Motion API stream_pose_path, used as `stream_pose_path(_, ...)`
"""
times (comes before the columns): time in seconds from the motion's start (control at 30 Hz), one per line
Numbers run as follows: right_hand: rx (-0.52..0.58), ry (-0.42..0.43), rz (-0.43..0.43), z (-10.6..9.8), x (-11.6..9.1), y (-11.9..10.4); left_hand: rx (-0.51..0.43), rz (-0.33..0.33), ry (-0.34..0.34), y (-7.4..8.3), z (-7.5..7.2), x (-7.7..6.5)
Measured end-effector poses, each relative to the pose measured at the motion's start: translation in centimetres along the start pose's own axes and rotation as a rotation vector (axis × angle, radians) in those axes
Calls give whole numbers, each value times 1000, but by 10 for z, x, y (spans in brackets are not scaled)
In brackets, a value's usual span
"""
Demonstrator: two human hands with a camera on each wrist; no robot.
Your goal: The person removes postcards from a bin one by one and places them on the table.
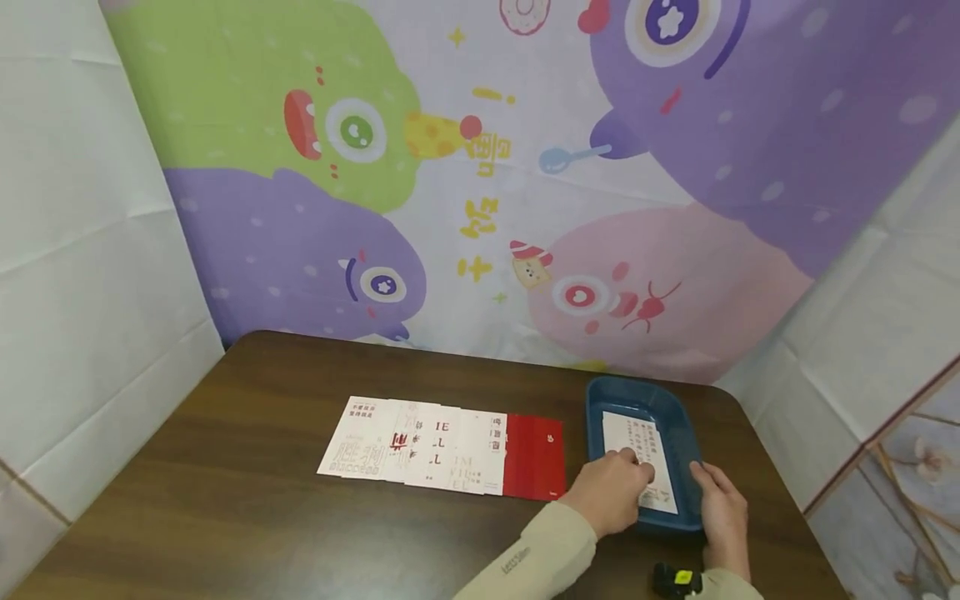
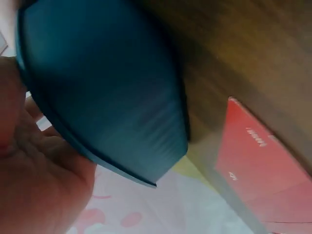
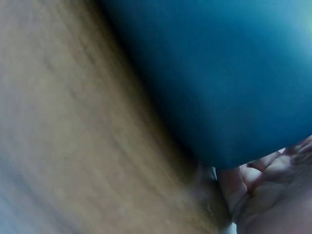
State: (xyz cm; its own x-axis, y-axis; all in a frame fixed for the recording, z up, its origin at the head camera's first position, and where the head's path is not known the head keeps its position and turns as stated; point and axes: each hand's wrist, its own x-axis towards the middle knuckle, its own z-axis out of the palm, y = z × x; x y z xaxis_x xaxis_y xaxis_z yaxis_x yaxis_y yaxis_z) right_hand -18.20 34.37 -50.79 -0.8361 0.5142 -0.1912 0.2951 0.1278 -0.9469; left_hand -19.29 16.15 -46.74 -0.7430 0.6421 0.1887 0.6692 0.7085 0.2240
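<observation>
A blue tray [image 1: 688,454] stands on the right of the table with a small stack of white printed cards [image 1: 630,432] inside. My left hand [image 1: 611,492] reaches over its near left rim, fingers curled at the cards; its fingertips are hidden behind the knuckles. At the near right corner my right hand [image 1: 723,517] grips the tray, with the thumb up at the rim. The left wrist view has the tray's outer wall [image 2: 107,92] beside the left hand [image 2: 44,170]. In the right wrist view, the right hand's fingers [image 3: 231,187] lie by the tray's edge.
A row of overlapping white printed cards [image 1: 420,442] lies left of the tray, ending in red cards [image 1: 536,458]. The brown wooden table [image 1: 247,500] meets a cartoon-printed cloth [image 1: 465,317] behind. A black device with a yellow mark [image 1: 675,579] sits by the right wrist.
</observation>
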Motion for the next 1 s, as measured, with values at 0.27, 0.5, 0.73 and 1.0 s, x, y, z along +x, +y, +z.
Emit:
stream_pose_path(0.27,-13,12,-11,0,1,0,155,-110,-147,7,7,27)
stream_pose_path(0.5,-21,9,4,1,1,0,214,-116,-159,2,20,35)
stream_pose_path(0.73,-23,13,33,2,4,2,190,-82,-136,1,22,34)
stream_pose_path(1.0,-35,3,2,2,1,3,189,-38,-138,-3,24,32)
